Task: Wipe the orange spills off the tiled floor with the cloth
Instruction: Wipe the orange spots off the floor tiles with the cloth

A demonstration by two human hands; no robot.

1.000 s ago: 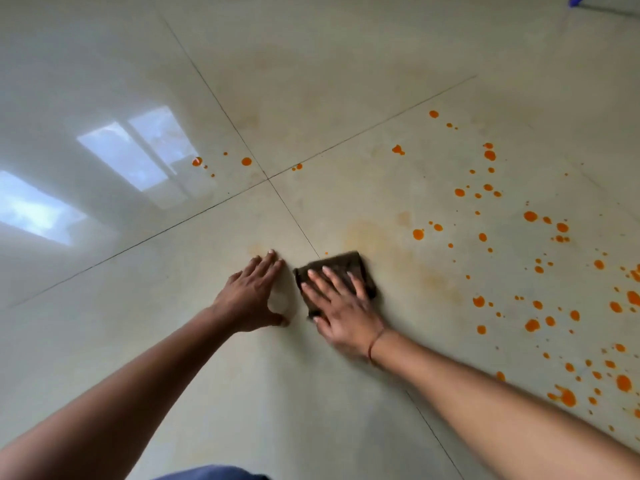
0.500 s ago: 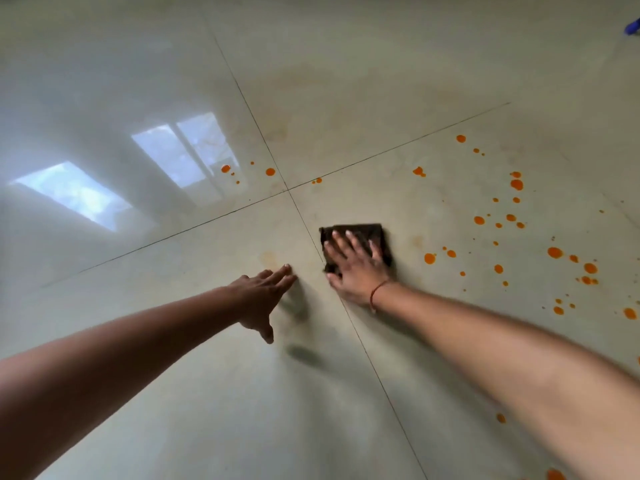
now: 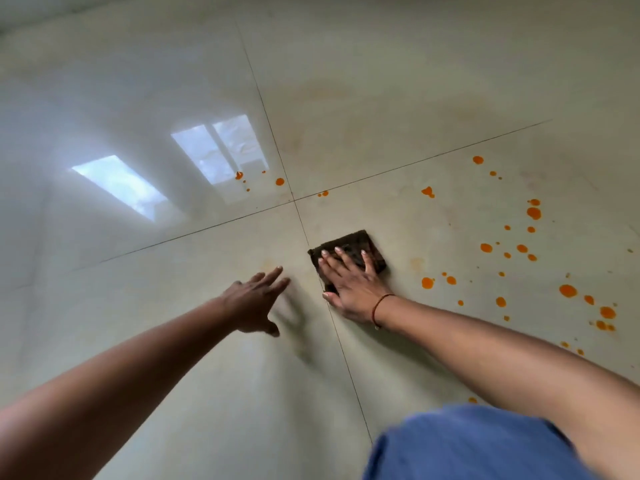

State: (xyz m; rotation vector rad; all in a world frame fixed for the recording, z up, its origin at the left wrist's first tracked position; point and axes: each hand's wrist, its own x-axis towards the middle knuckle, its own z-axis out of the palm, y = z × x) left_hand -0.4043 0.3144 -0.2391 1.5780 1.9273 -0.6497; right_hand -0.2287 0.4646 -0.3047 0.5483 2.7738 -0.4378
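Observation:
A dark brown folded cloth (image 3: 360, 244) lies flat on the glossy beige tiled floor (image 3: 381, 98), just right of a grout line. My right hand (image 3: 349, 282) presses down on it, palm flat, fingers spread over its near half. My left hand (image 3: 254, 303) hovers just above the floor to the left of the cloth, fingers apart, holding nothing, with its shadow beneath. Orange spills (image 3: 533, 213) dot the tile to the right of the cloth, the nearest blob (image 3: 427, 282) a short way from my wrist. A few small orange drops (image 3: 280, 181) sit beyond the grout crossing.
Faint yellowish smears (image 3: 417, 263) mark the tiles around the cloth and farther away. Window light reflects brightly on the tile at the left (image 3: 221, 154). My blue-clad knee (image 3: 478, 445) fills the bottom right corner.
My right hand has pushed the cloth away from me, up along the grout line. My left hand has lifted off the floor and now hovers. The view has shifted, bringing my knee into sight.

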